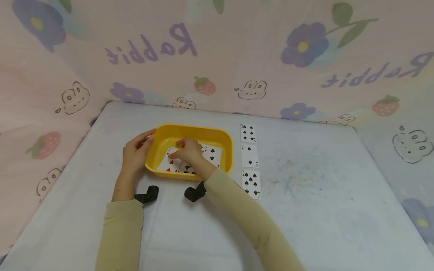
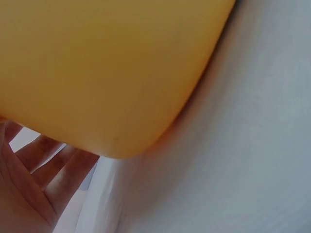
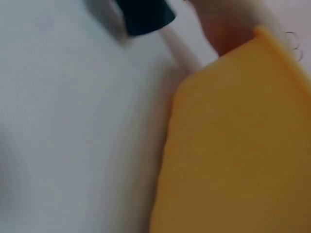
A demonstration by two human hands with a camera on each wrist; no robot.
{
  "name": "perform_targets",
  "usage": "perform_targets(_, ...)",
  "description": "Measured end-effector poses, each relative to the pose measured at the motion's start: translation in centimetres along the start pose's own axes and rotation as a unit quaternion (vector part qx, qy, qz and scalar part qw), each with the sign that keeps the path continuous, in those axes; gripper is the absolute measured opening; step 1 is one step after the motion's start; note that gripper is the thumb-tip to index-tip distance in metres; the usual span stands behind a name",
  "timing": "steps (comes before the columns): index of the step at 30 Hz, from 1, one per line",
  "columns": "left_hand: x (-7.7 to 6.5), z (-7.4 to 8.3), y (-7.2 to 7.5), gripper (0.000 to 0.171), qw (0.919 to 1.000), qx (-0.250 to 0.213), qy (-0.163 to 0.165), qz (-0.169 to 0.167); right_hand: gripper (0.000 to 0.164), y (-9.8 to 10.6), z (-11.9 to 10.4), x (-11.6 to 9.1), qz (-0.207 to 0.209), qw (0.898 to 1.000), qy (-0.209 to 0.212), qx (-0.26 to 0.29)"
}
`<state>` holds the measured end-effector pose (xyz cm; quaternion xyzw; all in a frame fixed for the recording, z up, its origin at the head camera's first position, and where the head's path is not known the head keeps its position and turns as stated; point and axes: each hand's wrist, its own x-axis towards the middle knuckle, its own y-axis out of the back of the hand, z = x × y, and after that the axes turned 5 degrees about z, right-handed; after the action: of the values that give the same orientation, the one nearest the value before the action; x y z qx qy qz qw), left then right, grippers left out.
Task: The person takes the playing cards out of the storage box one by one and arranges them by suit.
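Note:
My left hand (image 1: 133, 153) is at the left end of a yellow plastic tub (image 1: 226, 150), thumb and fingers at the rim. In the left wrist view, its fairly straight fingers (image 2: 63, 170) lie along the tub's outer wall. Inside the tub, my right hand (image 1: 190, 152) reaches down over playing cards, thumb and forefinger spread apart. A three of hearts (image 1: 171, 162) is under the thumb side, and a three of clubs (image 1: 212, 151) lies to the right. Black-suited cards between them are partly covered by the hand. The right wrist view shows mainly the tub's outer wall (image 3: 238, 145).
Right of the tub, three spade cards form a column face up: one at the back (image 1: 248, 133), a two of spades (image 1: 249, 156) in the middle and one in front (image 1: 251, 184). Each wrist wears a black device (image 1: 148, 194). Patterned fabric (image 1: 217, 56) hangs behind the white-covered table (image 1: 315, 218).

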<state>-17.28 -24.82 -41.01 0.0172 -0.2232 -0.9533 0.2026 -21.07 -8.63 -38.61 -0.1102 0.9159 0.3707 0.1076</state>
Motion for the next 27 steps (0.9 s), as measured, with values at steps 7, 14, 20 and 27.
perform_targets(7,-0.1,0.3,0.0,0.037,1.0000,0.001,0.005,0.005,0.065,-0.3,0.2,-0.5,-0.003,0.995,0.036,-0.096)
perform_targets(14,-0.2,0.3,-0.1,0.037,1.0000,-0.007,0.005,0.004,0.053,-0.2,0.3,-0.5,0.012,0.993,0.031,-0.116)
perform_targets(20,0.0,0.3,-0.2,0.037,1.0000,-0.007,0.004,0.003,0.033,0.3,0.3,-0.2,0.035,0.997,-0.002,-0.075)
perform_targets(27,-0.1,0.3,-0.1,0.036,0.9999,-0.008,0.008,0.003,0.032,1.0,0.5,-0.1,0.076,0.997,-0.001,-0.023)
